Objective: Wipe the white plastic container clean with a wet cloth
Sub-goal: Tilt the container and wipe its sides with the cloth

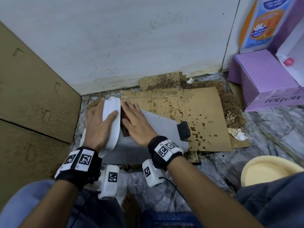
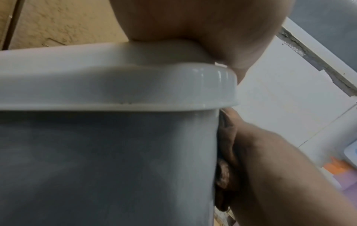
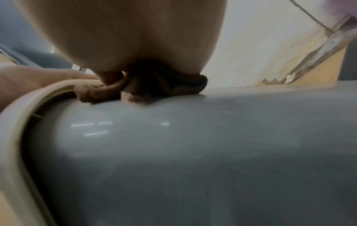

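A white plastic container (image 1: 158, 127) lies on its side on the floor, with its wide rim (image 1: 111, 122) turned to the left. My left hand (image 1: 98, 119) grips that rim, thumb laid over its near face and fingers wrapped round the far edge. My right hand (image 1: 136, 122) lies flat with straight fingers and presses a brown cloth (image 1: 125, 127) onto the container's wall just beside the rim. In the right wrist view the bunched cloth (image 3: 154, 85) sits under the palm on the glossy wall (image 3: 193, 145). The left wrist view shows the rim (image 2: 135, 87) close up.
A large cardboard box (image 1: 32, 96) stands at the left, against the white wall (image 1: 131, 38). A stained cardboard sheet (image 1: 189, 112) lies under and right of the container. Purple boxes (image 1: 263, 79) stand at the right. A pale yellow basin (image 1: 269, 170) sits near right, and crumpled paper (image 1: 238, 134) lies nearby.
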Tool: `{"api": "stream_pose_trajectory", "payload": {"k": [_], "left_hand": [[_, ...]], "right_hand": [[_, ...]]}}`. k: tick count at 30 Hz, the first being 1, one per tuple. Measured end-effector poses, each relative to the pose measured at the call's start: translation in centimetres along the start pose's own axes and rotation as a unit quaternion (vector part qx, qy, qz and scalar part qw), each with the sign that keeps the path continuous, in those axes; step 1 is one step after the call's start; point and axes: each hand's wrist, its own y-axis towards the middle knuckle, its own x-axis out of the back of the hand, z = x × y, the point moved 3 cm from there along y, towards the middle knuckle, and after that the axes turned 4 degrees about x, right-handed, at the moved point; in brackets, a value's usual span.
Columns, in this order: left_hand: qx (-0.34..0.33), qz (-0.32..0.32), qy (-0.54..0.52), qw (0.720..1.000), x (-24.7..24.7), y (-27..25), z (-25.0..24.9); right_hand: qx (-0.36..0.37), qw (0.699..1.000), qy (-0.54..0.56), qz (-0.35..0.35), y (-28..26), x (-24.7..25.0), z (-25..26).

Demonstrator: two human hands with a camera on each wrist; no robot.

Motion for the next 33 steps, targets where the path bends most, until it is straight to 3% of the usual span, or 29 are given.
{"api": "stream_pose_trajectory", "payload": {"k": [4,8,14,19,27,33], "left_hand": [[0.0,0.003,-0.02,1.0,0.1,-0.5,0.5],[0.012,-0.001,-0.03,0.999,0.3,-0.7,1.0],[-0.002,-0.002,-0.005,1.0,-0.2,-1.0,1.0],[-0.013,0.005,-0.009,1.0,-0.1,-1.8,1.3],[-0.014,-0.004,-0.032,0.999,-0.3,-1.9,1.0],[-0.016,-0.006,-0.008,1.0,-0.8,-1.0,0.3]], "right_hand": [[-0.07,0.996,-0.039,-0.046,-1.3,0.4,-3.6],[-0.137,0.987,-0.066,-0.05,-2.6,0.5,-5.8],[-0.033,0.998,-0.044,-0.032,-1.1,-0.9,-0.3],[-0.01,0.997,-0.067,-0.03,-1.9,-0.5,-1.6],[-0.183,0.978,-0.079,-0.068,-5.2,1.6,-9.5],[-0.055,0.994,-0.063,-0.071,-3.6,-0.1,-4.1]]}}
